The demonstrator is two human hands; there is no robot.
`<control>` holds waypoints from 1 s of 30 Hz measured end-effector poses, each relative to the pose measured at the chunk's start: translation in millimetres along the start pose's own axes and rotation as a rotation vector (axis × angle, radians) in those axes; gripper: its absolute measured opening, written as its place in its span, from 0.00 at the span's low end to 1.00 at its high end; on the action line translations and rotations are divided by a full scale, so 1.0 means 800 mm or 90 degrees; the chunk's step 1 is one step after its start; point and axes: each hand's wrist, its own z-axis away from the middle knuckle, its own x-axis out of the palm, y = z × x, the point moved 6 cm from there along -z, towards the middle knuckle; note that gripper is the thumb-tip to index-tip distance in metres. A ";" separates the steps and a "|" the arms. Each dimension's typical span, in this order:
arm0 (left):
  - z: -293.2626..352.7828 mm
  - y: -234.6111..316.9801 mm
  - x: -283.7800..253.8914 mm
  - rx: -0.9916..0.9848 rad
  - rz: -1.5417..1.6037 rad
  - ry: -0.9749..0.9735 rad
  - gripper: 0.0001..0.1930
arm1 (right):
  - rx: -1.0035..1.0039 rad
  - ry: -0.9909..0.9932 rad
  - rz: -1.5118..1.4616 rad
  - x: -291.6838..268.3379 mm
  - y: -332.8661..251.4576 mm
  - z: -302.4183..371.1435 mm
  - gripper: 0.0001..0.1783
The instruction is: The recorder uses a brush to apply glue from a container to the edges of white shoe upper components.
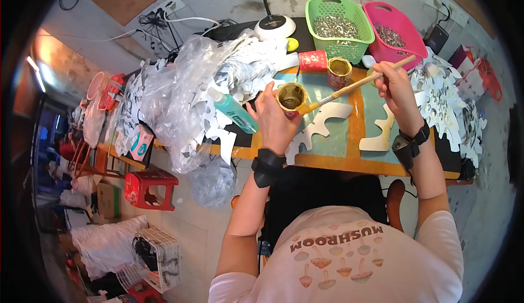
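Note:
My left hand [269, 124] is wrapped round a small paper cup [283, 91] with a stained inside, tilted toward me above the table. A long wooden-handled brush [355, 87] is pinched in my right hand [397, 91], its yellowish bristle end against the right side of the cup's rim. Beneath them, a curved white cut-out piece [332, 112] lies on the green table mat [337, 149]. Another cut-out piece [377, 135] rests near my right wrist. Beyond the brush stands a second stained cup [334, 79], with a red cup [312, 61] lying on its side next to it.
A teal spray bottle [236, 112] leans left of my left hand, beside heaped white cut-outs [248, 68] and clear plastic bags [164, 93]. Green [357, 25] and pink [414, 38] baskets of small metallic parts stand at the back, near a lamp base [274, 26]. More cut-outs [445, 104] pile up right.

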 end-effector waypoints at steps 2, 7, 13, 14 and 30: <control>-0.005 -0.008 0.001 -0.051 0.055 -0.026 0.52 | 0.079 0.029 -0.080 -0.015 0.011 -0.001 0.09; -0.016 -0.023 -0.006 -0.069 0.067 -0.013 0.54 | 0.099 -0.049 -0.477 0.023 0.016 -0.007 0.06; 0.000 -0.016 -0.028 -0.036 0.096 0.048 0.56 | 0.010 -0.105 -0.543 0.053 -0.007 -0.009 0.05; 0.010 -0.018 -0.032 -0.059 0.125 0.049 0.55 | -0.003 -0.095 -0.536 0.057 -0.010 -0.009 0.05; 0.140 -0.020 -0.035 0.051 0.087 -0.105 0.22 | 0.090 0.137 -0.096 -0.014 0.060 0.047 0.08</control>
